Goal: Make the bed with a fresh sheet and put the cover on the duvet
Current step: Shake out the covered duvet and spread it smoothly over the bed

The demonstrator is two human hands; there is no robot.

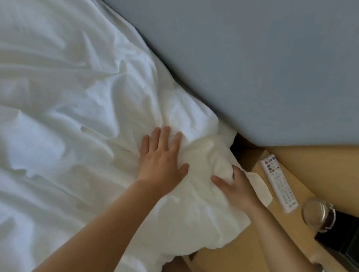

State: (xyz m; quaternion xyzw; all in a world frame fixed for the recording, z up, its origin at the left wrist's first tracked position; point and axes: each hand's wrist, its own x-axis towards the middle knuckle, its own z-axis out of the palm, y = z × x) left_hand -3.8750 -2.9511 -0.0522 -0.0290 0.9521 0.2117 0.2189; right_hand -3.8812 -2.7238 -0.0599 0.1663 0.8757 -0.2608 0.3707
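Duvet (pixel 89 104) corner being settled, by the look.
The left hand (pixel 160 159) presses flat, fingers spread; the right hand (pixel 238 187) grips the bunched corner, which next needs tugging square.

rumpled duvet (pixel 67 102) covers bed (pixel 249 54); remote (pixel 279 183) on nightstand (pixel 314 190)

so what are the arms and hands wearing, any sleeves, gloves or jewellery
Nothing worn that shows. The left hand and right hand are bare, no gloves, and both forearms are bare with no sleeve, watch or bracelet in view. No ring shows, though the right hand's fingertips are hidden in the duvet.
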